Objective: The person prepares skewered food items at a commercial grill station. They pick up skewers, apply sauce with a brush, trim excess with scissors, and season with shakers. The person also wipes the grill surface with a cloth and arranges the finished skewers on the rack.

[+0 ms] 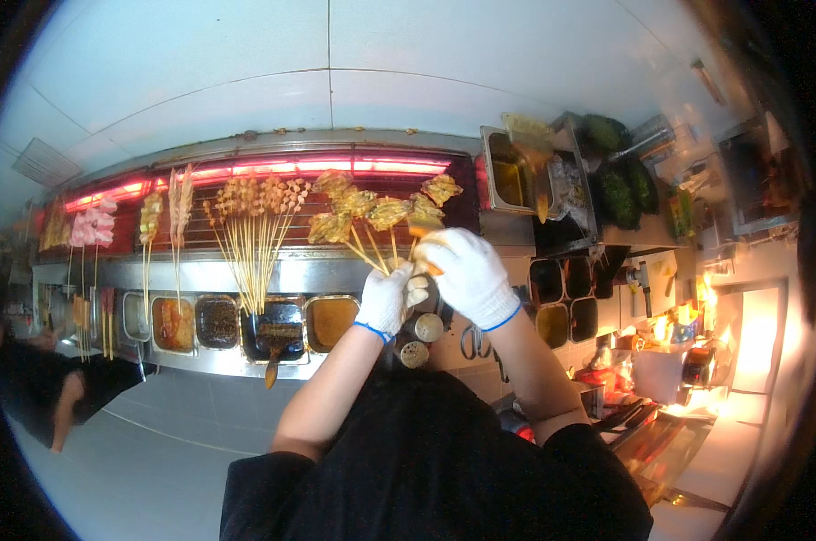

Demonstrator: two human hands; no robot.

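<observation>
My left hand (386, 297), in a white knit glove with a blue cuff, is closed on the wooden sticks of several skewers. Flat pieces of seasoned food (387, 213) on their far ends lie over the rack of a glowing electric grill (299, 233). My right hand (465, 274), gloved alike, grips a brush (425, 225) by its handle, with the brush head against the food nearest it. A fan of skewers with small round pieces (259, 203) rests on the grill to the left. Farther left lie a few other skewers, some with pink pieces (93, 223).
Below the grill stand metal pans of sauce (331, 323) and dark liquid, one with a brush (272, 358). Two shaker jars (428, 327) stand near my left wrist. An oil pan (512, 169) is at right, black-handled scissors (475, 343) below. Another person (49, 385) is at far left.
</observation>
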